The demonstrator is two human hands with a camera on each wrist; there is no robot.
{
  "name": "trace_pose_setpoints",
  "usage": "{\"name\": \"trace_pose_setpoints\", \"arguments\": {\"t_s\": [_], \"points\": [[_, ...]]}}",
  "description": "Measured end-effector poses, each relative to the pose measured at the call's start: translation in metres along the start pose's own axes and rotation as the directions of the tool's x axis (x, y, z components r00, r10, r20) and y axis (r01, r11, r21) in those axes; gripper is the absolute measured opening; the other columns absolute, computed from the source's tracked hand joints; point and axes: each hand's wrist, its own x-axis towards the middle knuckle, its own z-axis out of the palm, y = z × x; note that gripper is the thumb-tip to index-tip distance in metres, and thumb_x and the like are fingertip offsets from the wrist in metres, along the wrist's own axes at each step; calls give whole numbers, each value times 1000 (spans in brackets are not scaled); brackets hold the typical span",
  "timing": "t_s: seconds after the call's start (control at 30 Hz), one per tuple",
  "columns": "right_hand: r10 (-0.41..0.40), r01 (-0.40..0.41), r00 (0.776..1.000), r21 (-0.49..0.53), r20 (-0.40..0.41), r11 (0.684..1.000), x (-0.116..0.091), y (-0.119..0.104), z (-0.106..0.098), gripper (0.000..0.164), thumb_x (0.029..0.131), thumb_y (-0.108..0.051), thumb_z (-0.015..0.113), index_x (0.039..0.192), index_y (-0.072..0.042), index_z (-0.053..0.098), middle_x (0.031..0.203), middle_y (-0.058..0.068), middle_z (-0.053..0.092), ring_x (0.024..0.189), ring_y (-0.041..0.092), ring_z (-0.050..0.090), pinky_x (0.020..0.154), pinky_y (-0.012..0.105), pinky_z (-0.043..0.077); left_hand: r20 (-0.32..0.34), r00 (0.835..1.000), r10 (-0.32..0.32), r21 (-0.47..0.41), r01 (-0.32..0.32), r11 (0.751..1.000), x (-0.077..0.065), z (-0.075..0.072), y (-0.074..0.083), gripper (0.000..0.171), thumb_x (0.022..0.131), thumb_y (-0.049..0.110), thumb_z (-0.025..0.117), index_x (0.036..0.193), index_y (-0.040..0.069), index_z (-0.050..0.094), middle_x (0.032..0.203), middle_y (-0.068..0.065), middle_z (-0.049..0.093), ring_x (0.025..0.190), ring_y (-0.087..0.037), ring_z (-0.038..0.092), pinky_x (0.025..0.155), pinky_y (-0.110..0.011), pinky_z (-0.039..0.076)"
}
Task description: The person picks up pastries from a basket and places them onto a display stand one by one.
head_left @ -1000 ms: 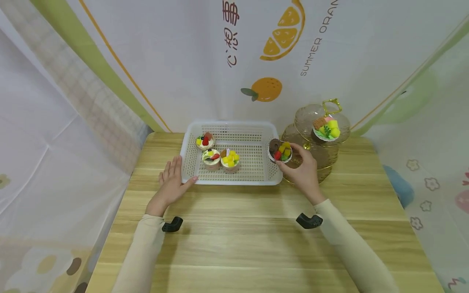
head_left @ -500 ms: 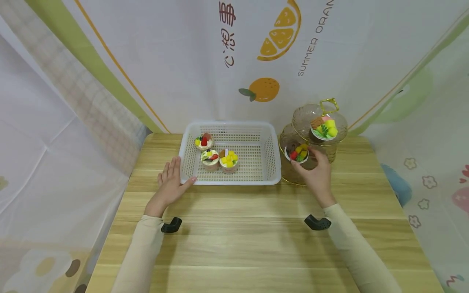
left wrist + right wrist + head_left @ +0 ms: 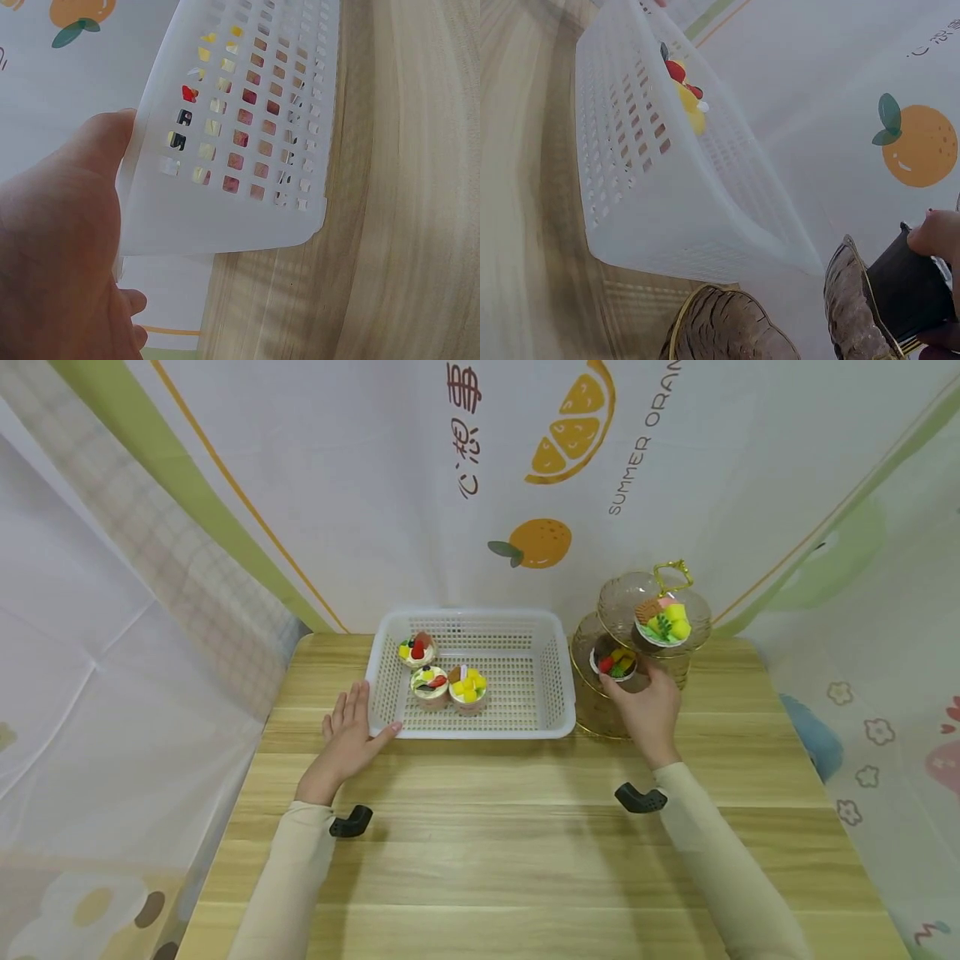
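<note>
Pinched by its rim in my right hand [image 3: 648,706] is a dessert cup [image 3: 613,662] topped with chocolate and red, yellow and green fruit pieces. Its dark side [image 3: 909,289] shows in the right wrist view, right at a gold-edged tier [image 3: 849,304] of the tiered stand [image 3: 600,714]. Another dessert cup [image 3: 663,625] stands on the top tier. My left hand [image 3: 348,739] lies against the front left corner of the white basket [image 3: 517,732], its fingers straight and thumb on the rim. Inside are a cup with strawberry [image 3: 417,651], a cream cup [image 3: 431,685] and a yellow-cubed cup [image 3: 468,689].
The basket stands close to the stand's left side on a wooden table [image 3: 480,843]. A printed curtain [image 3: 420,510] hangs behind both. The stand's gold handle [image 3: 673,577] rises above the top tier, close behind the cup there.
My right hand has carried the chocolate-topped cup from the basket's right rim rightward over the stand, then slightly back under the top tier's edge. The left hand stays at the basket corner.
</note>
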Motion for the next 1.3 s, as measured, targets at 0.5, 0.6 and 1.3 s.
{"name": "trace_pose_setpoints", "arguments": {"t_s": [0.5, 0.6, 1.3], "points": [[-33, 28, 999, -170, -24, 985, 10, 1, 13, 47, 76, -38, 84, 102, -2, 70, 96, 19, 72, 92, 40, 65, 79, 53, 44, -2, 1000, 10, -4, -10, 1000, 0, 1, -1, 99, 98, 61, 46, 158, 12, -16, 167, -17, -14, 152, -44, -17, 113, -73, -8], [-29, 25, 999, -182, -17, 983, 11, 1, 14, 47, 76, -41, 83, 100, -2, 70, 94, 18, 72, 93, 40, 65, 83, 55, 42, -3, 1000, 12, -11, -12, 1000, 0, 1, -1, 99, 97, 61, 46, 158, 13, -16, 167, -17, -14, 152, -44, -17, 113, -73, -8], [-50, 45, 999, -211, -18, 976, 6, 6, 18, 57, 72, -48, 86, 106, -5, 70, 109, 14, 72, 110, 39, 59, 98, 61, 37, -6, 1000, 11, -18, -11, 1000, 0, 0, 0, 99, 97, 60, 47, 158, 12, -15, 167, -18, -13, 152, -44, -17, 114, -72, -8]]}}
